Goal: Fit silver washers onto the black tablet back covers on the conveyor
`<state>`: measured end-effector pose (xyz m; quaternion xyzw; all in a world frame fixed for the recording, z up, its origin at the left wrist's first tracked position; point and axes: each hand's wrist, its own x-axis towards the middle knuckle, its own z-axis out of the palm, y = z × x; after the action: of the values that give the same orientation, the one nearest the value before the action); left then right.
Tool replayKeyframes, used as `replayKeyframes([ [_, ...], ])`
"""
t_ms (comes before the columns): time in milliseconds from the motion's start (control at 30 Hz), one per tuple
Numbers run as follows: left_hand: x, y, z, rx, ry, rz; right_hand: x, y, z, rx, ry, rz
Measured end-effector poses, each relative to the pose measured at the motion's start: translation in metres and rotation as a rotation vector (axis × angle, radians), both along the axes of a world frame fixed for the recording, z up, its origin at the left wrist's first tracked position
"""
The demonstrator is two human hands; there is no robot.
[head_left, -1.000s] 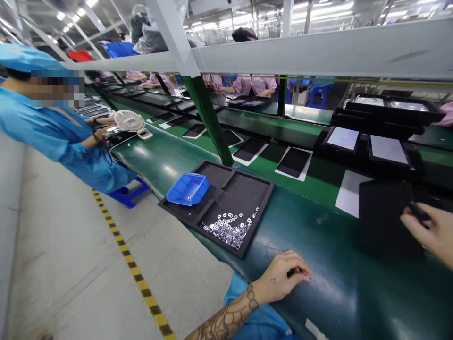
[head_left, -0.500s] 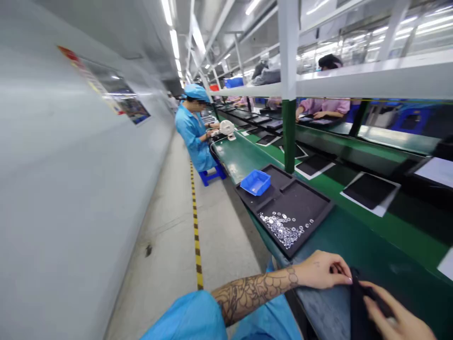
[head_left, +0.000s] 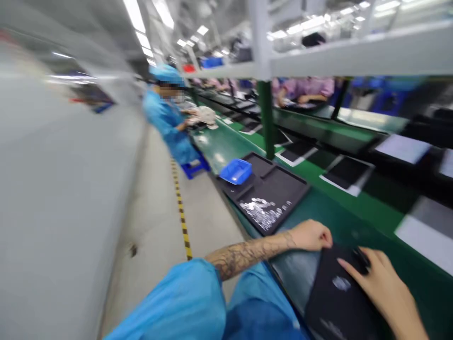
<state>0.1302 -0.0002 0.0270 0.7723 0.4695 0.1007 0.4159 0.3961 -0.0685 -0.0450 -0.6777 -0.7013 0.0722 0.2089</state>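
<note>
A flat black piece (head_left: 339, 302) with grey printed marks lies at the table's near edge, running out of view at the bottom. My left hand (head_left: 313, 235) is closed, its fingertips pinching the far left corner of that piece. Over its right side is my right hand (head_left: 384, 283), with thumb and fingers curled round a small dark rounded object (head_left: 361, 260) whose kind I cannot make out. Beyond my left hand, a black divided tray (head_left: 286, 186) holds many small shiny washer-like rings (head_left: 262, 212). A blue plastic bin (head_left: 236, 171) sits in the tray's far left compartment.
Black sheets on white paper (head_left: 348, 171) lie along the green belt (head_left: 311, 172) to the right. A green post (head_left: 266, 120) rises behind the tray. A co-worker in blue (head_left: 168, 118) sits further along on the left. Others in pink (head_left: 311, 89) sit across the line.
The view has swung right and blurred. The flat black piece, edge-on before, now lies face up with its marks showing. My right hand now rests over it.
</note>
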Motion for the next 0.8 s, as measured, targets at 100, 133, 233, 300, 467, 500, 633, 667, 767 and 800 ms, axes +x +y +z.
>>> replayKeyframes([
  [100, 0.019, 0.011, -0.017, -0.07, 0.014, -0.097, -0.005, -0.018, 0.016, -0.186, -0.021, 0.002],
  [133, 0.023, 0.017, -0.022, -0.072, 0.007, -0.11, -0.007, -0.02, 0.021, -0.226, -0.032, -0.013],
  [233, 0.026, 0.03, -0.03, -0.078, -0.008, -0.141, -0.012, -0.02, 0.032, -0.3, -0.053, -0.048],
  [300, 0.025, 0.034, -0.028, -0.079, 0.002, -0.157, -0.014, -0.023, 0.035, -0.311, -0.053, -0.05],
  [467, 0.029, 0.035, -0.017, -0.085, 0.076, -0.24, -0.015, -0.028, 0.034, -0.301, -0.044, -0.041],
  [500, 0.031, 0.036, -0.015, -0.08, 0.092, -0.256, -0.015, -0.028, 0.033, -0.305, -0.046, -0.043],
  [633, 0.038, 0.044, -0.012, -0.072, 0.147, -0.313, -0.016, -0.027, 0.035, -0.316, -0.052, -0.051],
  [667, 0.04, 0.047, -0.011, -0.083, 0.166, -0.331, -0.016, -0.026, 0.036, -0.316, -0.051, -0.05],
  [767, 0.044, 0.054, -0.008, -0.136, 0.225, -0.373, -0.017, -0.027, 0.037, -0.316, -0.043, -0.049],
  [800, 0.046, 0.057, -0.007, -0.153, 0.242, -0.386, -0.017, -0.027, 0.037, -0.315, -0.04, -0.048],
])
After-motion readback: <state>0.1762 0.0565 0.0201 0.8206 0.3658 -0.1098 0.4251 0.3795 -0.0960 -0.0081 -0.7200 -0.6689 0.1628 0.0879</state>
